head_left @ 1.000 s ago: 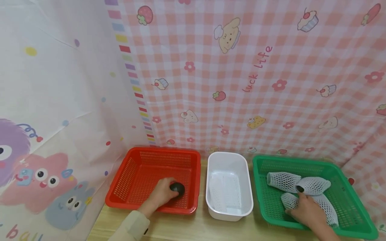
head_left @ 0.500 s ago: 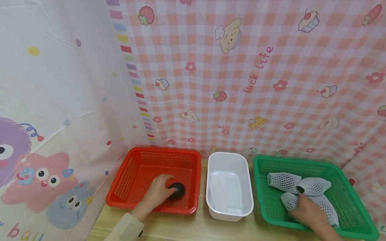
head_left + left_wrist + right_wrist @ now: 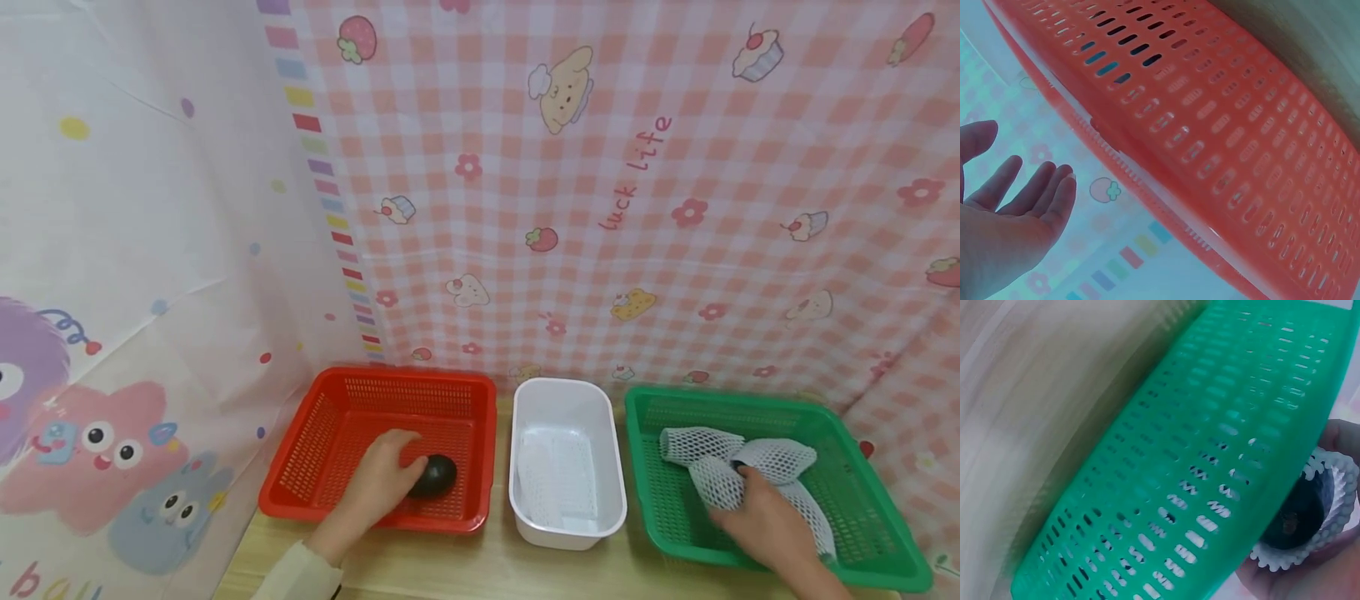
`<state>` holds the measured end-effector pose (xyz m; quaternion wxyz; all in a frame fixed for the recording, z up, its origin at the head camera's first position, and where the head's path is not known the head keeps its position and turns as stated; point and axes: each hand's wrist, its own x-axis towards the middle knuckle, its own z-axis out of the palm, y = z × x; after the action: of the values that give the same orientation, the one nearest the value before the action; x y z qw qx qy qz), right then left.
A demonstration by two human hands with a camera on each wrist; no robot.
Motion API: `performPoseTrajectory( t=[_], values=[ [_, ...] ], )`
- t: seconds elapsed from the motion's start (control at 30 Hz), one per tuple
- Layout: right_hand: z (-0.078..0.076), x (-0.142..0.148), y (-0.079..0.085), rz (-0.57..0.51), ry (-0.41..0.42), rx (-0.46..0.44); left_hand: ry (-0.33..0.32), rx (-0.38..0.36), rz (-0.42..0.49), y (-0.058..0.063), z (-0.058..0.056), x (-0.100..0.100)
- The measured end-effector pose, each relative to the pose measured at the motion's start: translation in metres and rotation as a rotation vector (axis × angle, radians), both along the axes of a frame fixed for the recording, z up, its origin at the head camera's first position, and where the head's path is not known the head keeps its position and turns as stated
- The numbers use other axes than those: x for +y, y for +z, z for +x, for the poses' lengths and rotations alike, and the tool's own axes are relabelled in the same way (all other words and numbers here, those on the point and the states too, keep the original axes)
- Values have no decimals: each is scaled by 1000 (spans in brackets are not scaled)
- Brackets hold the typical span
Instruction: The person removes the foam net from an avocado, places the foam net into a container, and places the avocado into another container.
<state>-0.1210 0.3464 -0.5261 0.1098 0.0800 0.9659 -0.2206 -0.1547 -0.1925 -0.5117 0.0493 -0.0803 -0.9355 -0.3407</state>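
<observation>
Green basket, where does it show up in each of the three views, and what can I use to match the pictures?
Head: the green basket sits at lower right, beyond the white bin.
Left wrist: not in it; the red basket is there instead.
Right wrist: it runs diagonally through the middle, from upper right to lower left.
Landmark shared by head and right wrist: the right hand holding a white net.

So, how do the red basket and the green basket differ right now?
The red basket contains one bare, dark round object; the green basket contains several white-netted items.
In the red basket, the left hand holds nothing; in the green basket, the right hand grips a netted item.
Both have slotted walls.
</observation>
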Motion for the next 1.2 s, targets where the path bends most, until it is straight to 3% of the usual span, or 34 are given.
performPoseTrajectory(
  t=[0.47, 0.9, 1.2],
  values=[
    [19, -23, 17, -76, -54, 178, 10, 122, 77, 4, 16, 6],
    [36, -53, 28, -129, -71, 290, -9, 137, 129, 9, 32, 17],
    [44, -78, 26, -166, -34, 432, -109, 181, 148, 5, 40, 36]
  ],
)
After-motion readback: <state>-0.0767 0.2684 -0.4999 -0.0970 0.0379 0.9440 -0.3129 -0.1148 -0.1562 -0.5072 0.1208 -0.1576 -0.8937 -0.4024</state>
